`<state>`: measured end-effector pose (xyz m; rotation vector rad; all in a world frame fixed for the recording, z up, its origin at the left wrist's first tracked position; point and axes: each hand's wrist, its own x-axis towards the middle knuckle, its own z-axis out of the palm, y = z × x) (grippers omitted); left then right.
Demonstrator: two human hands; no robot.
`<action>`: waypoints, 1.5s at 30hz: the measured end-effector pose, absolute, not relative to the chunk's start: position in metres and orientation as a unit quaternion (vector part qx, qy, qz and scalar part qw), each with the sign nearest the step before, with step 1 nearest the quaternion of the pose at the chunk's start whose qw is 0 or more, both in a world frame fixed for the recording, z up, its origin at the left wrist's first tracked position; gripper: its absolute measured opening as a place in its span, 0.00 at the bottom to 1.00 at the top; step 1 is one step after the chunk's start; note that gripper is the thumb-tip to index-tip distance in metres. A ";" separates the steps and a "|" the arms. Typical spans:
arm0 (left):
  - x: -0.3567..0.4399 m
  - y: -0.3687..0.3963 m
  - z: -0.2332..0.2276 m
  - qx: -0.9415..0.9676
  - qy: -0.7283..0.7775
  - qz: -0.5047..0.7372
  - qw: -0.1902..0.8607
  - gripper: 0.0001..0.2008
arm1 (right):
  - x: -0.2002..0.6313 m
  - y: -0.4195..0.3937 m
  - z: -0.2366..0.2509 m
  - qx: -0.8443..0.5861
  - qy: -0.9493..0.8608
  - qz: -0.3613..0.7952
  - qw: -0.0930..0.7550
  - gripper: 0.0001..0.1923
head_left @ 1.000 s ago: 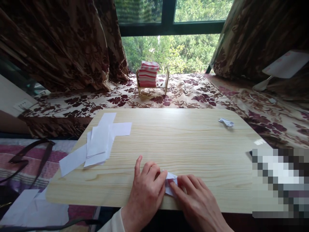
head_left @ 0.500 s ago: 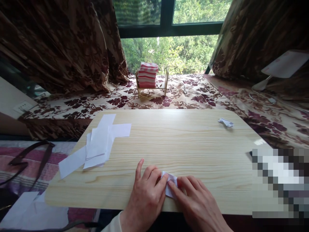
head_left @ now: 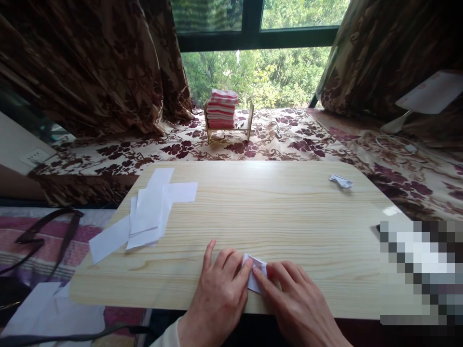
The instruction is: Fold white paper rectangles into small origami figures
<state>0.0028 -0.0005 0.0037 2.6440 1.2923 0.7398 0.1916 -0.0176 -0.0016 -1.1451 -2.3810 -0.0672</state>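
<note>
The small folded white paper piece (head_left: 256,275) lies at the near edge of the light wooden table (head_left: 260,212), at 6 o'clock. The left hand (head_left: 220,294) and right hand (head_left: 296,301) press it flat with their fingertips. A stack of loose white paper sheets (head_left: 144,212) sits at 9 o'clock, and a small crumpled white paper (head_left: 340,180) at 2 o'clock. The tabletop between them is bare.
</note>
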 end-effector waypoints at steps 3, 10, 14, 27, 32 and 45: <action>0.002 -0.001 0.003 0.870 0.421 0.252 0.046 0.14 | 0.198 -0.017 0.003 -0.406 -0.878 -0.027 0.254 0.19; 0.000 0.001 0.002 0.869 0.408 0.278 0.026 0.16 | 0.203 -0.010 0.000 -0.444 -0.867 -0.009 0.228 0.24; 0.001 0.001 0.000 0.866 0.409 0.287 0.029 0.15 | 0.198 -0.008 -0.002 -0.446 -0.863 -0.009 0.238 0.22; 0.004 -0.001 -0.003 0.847 0.430 0.312 0.033 0.12 | 0.192 -0.008 0.003 -0.435 -0.869 -0.046 0.232 0.22; 0.005 -0.002 -0.007 0.837 0.436 0.329 0.031 0.10 | 0.193 -0.011 0.001 -0.433 -0.870 -0.044 0.232 0.23; 0.011 0.004 0.009 0.850 0.434 0.299 -0.002 0.09 | 0.197 -0.011 0.001 -0.405 -0.879 -0.090 0.233 0.22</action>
